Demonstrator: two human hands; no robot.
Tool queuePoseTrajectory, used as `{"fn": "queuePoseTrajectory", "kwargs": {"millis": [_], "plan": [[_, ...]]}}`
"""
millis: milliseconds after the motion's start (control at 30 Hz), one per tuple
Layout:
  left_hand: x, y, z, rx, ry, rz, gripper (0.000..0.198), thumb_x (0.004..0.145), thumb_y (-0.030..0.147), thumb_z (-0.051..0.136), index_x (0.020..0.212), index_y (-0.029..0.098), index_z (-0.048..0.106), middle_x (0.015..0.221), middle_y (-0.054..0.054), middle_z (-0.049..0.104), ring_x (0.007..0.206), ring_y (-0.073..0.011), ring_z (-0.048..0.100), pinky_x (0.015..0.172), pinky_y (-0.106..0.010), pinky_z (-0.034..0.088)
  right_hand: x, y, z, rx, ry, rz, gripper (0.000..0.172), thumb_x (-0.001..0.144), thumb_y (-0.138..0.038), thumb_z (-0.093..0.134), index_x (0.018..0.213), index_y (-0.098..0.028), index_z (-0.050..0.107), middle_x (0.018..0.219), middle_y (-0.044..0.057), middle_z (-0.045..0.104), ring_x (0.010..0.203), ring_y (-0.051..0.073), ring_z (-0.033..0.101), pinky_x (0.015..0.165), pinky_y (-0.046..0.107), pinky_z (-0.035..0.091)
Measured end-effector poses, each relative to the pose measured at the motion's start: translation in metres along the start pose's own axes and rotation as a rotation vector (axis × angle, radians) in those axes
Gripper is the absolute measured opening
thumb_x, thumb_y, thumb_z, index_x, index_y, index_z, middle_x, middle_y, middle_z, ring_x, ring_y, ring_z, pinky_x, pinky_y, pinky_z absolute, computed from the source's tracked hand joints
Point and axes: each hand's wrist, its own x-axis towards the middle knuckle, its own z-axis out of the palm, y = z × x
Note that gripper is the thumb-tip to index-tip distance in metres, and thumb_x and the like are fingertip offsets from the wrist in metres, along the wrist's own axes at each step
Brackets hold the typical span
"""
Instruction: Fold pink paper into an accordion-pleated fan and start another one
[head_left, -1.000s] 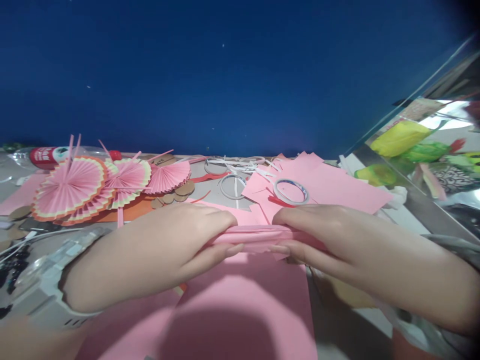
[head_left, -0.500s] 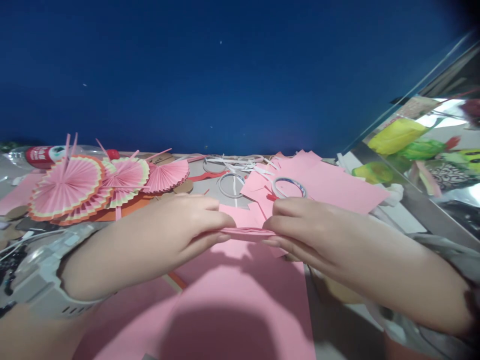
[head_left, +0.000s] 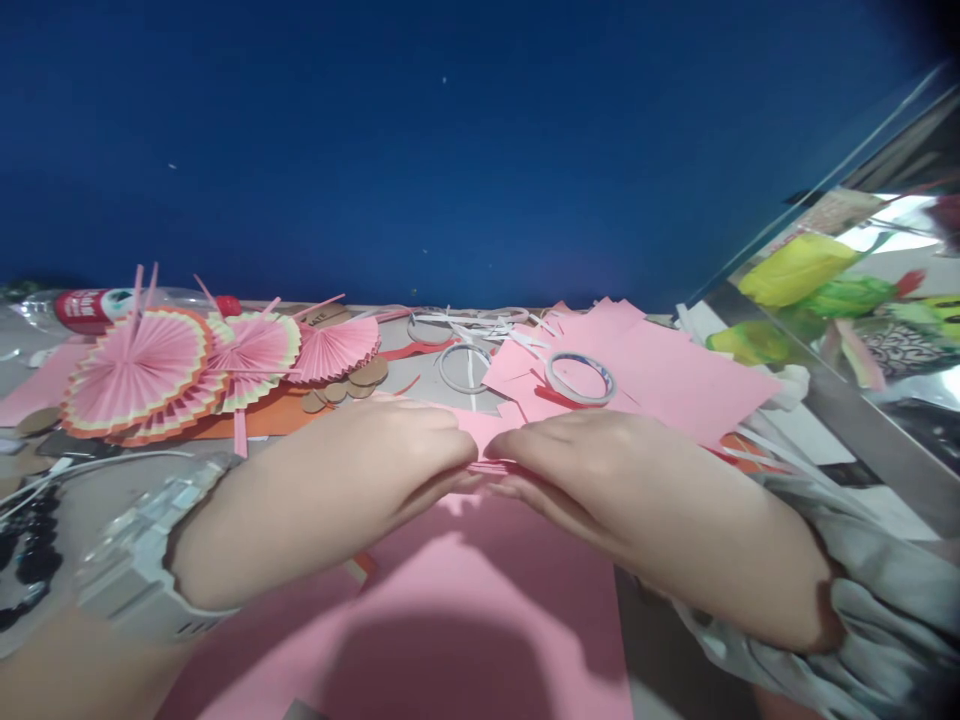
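Two hands: left hand [head_left: 405,445] and right hand [head_left: 585,455] met at centre, fingers above, thumbs below, fingertips nearly touching.
Folded pink paper [head_left: 491,467]: gripped between them; a short run of layered edge showed in the gap, the remainder hidden by the hands.
Left fingers: narrow, pinching the paper's left portion.
Right fingers: equally narrow, pinching its right portion. Thumbs opposed them, probably to press the layers flat and stop them springing open.
Large pink sheet [head_left: 487,580]: spread beneath the hands, apparently as a working surface; a rounded shadow fell across it.
Pleated paper rosettes [head_left: 139,372]: overlapping at far left, well apart from the hands, presumably to spare their pleats from crushing.
Tape rolls: one [head_left: 550,375] lay on loose pink sheets [head_left: 660,370], the other [head_left: 441,368] beside them; both just beyond the hands, likely for easy reach.
Cardboard discs [head_left: 369,372]: loosely piled near the rosettes, perhaps gathered to keep small pieces together.
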Motion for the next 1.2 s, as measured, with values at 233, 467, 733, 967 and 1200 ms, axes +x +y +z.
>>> {"fn": "queuePoseTrajectory", "kwargs": {"millis": [233,467,733,967,1200], "plan": [[0.001,0.004,-0.006,0.083,-0.077,-0.032,0.027,0.092,0.025,0.037,0.076,0.02,0.058,0.069,0.002,0.058,0.06,-0.0124,0.05,0.056,-0.024,0.036,0.001,0.001,-0.003,-0.045,0.022,-0.027,0.018,0.089,-0.029,0.047,0.073,-0.021,0.046,0.055,-0.005,0.049,0.046,0.012,0.041,0.046,0.025,0.018],[-0.008,0.005,-0.022,0.047,-0.127,-0.125,0.039,0.093,0.042,0.034,0.065,0.021,0.051,0.058,0.005,0.052,0.051,-0.0097,0.045,0.047,-0.023,0.027,-0.011,0.01,-0.017,-0.087,0.069,0.001,0.028,0.089,-0.029,0.045,0.063,-0.021,0.04,0.047,-0.006,0.045,0.04,0.01,0.04,0.044,0.025,0.016],[-0.009,0.006,-0.022,-0.103,-0.063,-0.112,0.025,0.092,0.035,0.04,0.076,0.024,0.055,0.064,0.009,0.058,0.056,-0.0066,0.049,0.053,-0.02,0.031,-0.019,0.011,-0.023,-0.03,0.184,-0.032,0.031,0.092,-0.03,0.035,0.065,-0.022,0.046,0.053,-0.003,0.05,0.045,0.013,0.045,0.045,0.027,0.024],[-0.005,0.015,-0.017,-0.136,-0.016,-0.154,0.031,0.092,0.041,0.04,0.072,0.022,0.055,0.062,0.007,0.054,0.055,-0.0088,0.045,0.049,-0.023,0.027,-0.008,-0.003,-0.016,0.07,0.219,-0.121,0.018,0.09,-0.018,0.041,0.081,-0.018,0.056,0.068,-0.001,0.056,0.061,0.015,0.05,0.057,0.028,0.036],[-0.006,0.014,-0.017,-0.297,0.093,-0.172,0.017,0.089,0.039,0.049,0.087,0.025,0.057,0.074,0.008,0.06,0.063,-0.0072,0.051,0.054,-0.02,0.035,-0.012,0.003,-0.021,0.068,0.247,-0.045,0.022,0.09,-0.017,0.039,0.075,-0.018,0.056,0.061,-0.002,0.054,0.053,0.013,0.049,0.051,0.027,0.034]]}}
